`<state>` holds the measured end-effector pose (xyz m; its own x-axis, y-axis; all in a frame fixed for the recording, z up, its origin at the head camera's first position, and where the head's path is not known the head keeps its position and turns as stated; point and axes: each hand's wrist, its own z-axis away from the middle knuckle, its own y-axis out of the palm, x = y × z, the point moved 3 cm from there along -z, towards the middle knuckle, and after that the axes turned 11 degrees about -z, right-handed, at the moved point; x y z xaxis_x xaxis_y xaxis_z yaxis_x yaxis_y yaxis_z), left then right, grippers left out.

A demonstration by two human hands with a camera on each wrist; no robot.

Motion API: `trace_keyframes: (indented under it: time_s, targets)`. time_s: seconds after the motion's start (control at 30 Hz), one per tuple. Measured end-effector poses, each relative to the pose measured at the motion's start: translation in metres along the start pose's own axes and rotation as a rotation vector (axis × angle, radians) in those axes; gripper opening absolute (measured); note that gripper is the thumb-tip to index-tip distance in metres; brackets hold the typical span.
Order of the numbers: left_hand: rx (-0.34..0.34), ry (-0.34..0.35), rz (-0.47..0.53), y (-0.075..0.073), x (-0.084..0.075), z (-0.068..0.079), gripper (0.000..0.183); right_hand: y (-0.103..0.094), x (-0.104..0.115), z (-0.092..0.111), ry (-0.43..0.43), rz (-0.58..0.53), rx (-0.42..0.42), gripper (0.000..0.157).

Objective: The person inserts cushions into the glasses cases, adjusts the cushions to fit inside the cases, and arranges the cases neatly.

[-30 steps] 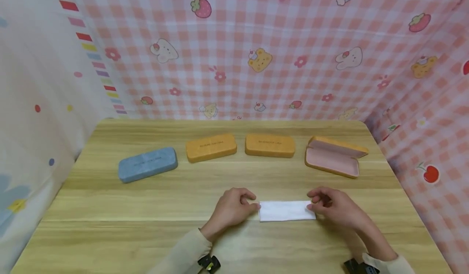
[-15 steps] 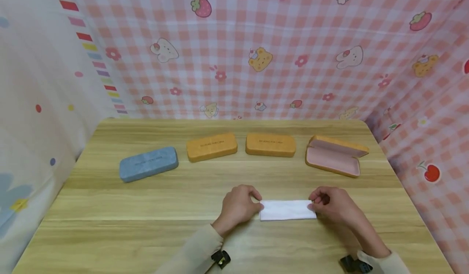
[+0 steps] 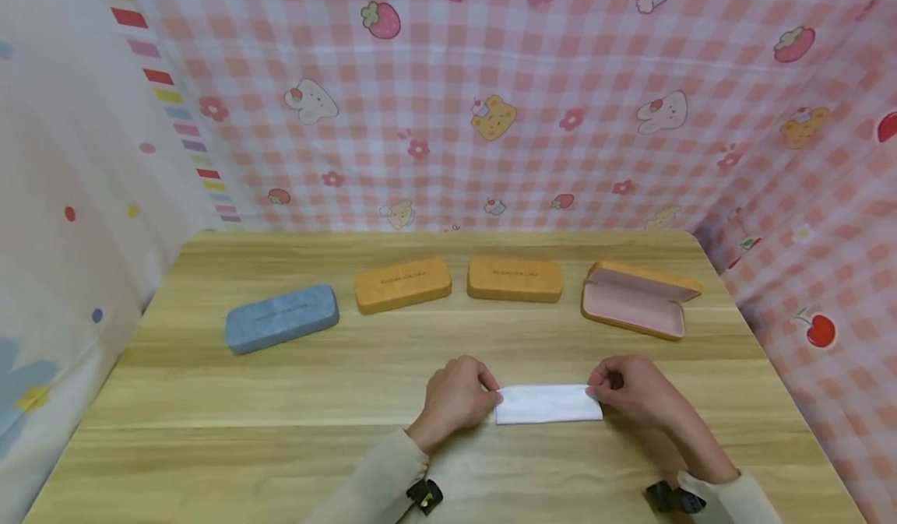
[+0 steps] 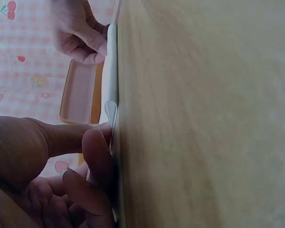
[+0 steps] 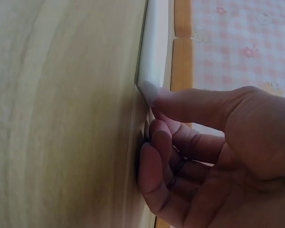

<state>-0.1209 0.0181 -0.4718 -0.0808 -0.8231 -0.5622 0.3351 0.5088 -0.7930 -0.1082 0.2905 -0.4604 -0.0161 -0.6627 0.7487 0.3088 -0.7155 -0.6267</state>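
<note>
A white folded cloth (image 3: 549, 405) lies as a flat strip on the wooden table in front of the person. At its left end, the left hand (image 3: 459, 395) pinches the upper corner between thumb and forefinger. The right hand (image 3: 636, 388) does the same at the upper right corner. The left wrist view shows the folded layers of the cloth (image 4: 112, 71) looping open beside the left fingertips. In the right wrist view the thumb presses on the cloth's (image 5: 154, 57) corner, with the other fingers curled close to the tabletop.
Behind the cloth stand a blue glasses case (image 3: 283, 319), two closed orange glasses cases (image 3: 402, 285) (image 3: 515, 279) and an open orange case (image 3: 631, 310) with a pink lining. Patterned curtains (image 3: 448, 103) enclose the table (image 3: 280, 446) at the back and sides.
The left hand has moved slightly right and now pinches the cloth's left corner. The right hand stays at its corner, its fingers drawn closer together. The cloth has barely moved.
</note>
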Motion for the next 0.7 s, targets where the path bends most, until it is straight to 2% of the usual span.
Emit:
trace_keyframes:
  time_s: [0.13, 0.3, 0.5, 0.7]
  targets:
    - [0.02, -0.006, -0.001, 0.0015, -0.0007, -0.0003, 0.013, 0.0018, 0.0015, 0.0006, -0.038, 0.044, 0.0, 0.008]
    - [0.012, 0.036, 0.006, 0.0022, -0.0008, -0.0013, 0.013, 0.0016, 0.0021, 0.0029, -0.061, 0.092, -0.013, 0.008]
    - [-0.008, 0.108, 0.023, 0.0022, -0.0011, -0.0009, 0.012, -0.0035, 0.0002, 0.0039, -0.085, 0.071, -0.007, 0.01]
    - [0.02, 0.151, 0.102, 0.0027, -0.0017, -0.0008, 0.009, -0.0074, -0.0008, 0.0035, -0.123, 0.03, -0.003, 0.012]
